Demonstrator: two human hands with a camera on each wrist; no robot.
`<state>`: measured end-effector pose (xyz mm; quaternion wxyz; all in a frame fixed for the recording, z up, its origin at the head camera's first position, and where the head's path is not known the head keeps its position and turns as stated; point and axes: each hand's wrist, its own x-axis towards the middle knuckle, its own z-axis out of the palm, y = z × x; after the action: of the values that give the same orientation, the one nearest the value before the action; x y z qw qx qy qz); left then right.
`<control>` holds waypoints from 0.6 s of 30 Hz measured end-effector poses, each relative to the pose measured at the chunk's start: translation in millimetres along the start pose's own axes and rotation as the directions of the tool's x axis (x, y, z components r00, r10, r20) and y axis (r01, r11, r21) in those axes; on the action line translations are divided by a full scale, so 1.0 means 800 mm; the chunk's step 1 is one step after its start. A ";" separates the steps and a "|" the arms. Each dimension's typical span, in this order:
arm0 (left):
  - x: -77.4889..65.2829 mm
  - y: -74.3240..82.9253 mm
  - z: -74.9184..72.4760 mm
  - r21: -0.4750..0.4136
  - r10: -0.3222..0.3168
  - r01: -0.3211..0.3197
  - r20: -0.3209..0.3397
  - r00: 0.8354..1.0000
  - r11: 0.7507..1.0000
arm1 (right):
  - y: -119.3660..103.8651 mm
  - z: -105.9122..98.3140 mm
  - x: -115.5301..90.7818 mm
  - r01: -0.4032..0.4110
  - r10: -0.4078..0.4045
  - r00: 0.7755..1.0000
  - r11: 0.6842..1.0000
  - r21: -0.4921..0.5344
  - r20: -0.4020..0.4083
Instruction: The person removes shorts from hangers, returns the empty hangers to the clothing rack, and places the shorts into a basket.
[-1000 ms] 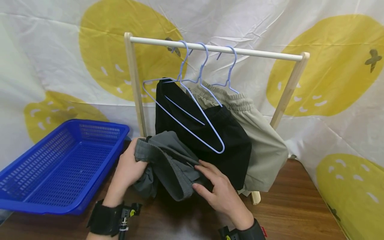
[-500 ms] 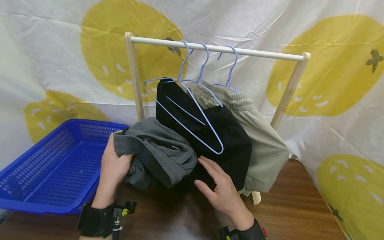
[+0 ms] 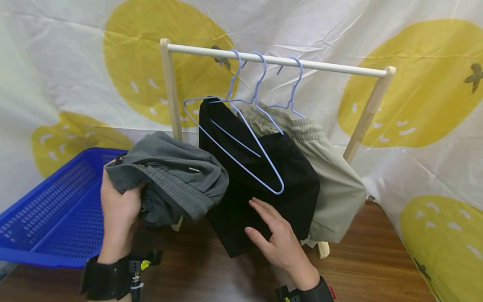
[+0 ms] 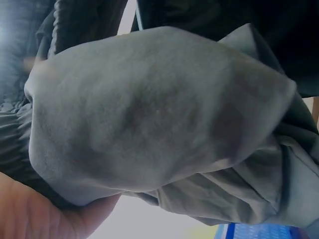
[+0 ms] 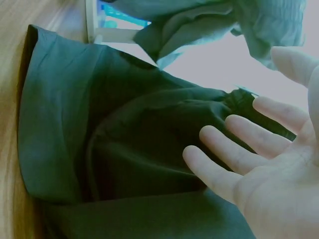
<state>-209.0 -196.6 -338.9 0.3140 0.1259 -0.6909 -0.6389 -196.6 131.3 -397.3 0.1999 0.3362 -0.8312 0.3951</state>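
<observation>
My left hand (image 3: 121,203) grips grey shorts (image 3: 177,167) by the elastic waistband, holding them up beside the blue basket. A dark zip with a light pull shows on their upper side. In the left wrist view the bunched grey fabric (image 4: 159,109) fills most of the picture, hiding the fingers. My right hand (image 3: 277,237) holds nothing; its fingers are extended and spread in front of black shorts (image 3: 294,167). Those black shorts hang from a lilac hanger on the rack. A bare lilac hanger (image 3: 281,186) hangs before them.
The small rack has a white rail (image 3: 332,67) and wooden legs. Beige shorts (image 3: 332,193) hang behind the black ones on another hanger. At left stands a blue plastic basket (image 3: 49,260) on the brown wooden table (image 3: 377,268). A white cloth with yellow fruit prints surrounds it.
My left hand has carried the grey shorts leftward and up, away from the right hand, so they now overlap the basket's edge. The right hand no longer touches them and stays nearly in place.
</observation>
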 end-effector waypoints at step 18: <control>0.020 0.004 -0.040 -0.513 0.143 -0.280 -0.290 0.946 0.811 | 0.002 0.003 -0.002 0.013 -0.013 1.000 1.000 -0.022 0.001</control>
<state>-201.3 -231.1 -332.1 0.4865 0.0282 -0.4462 -0.7506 -197.1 130.5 -400.5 0.2057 0.3398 -0.8333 0.3845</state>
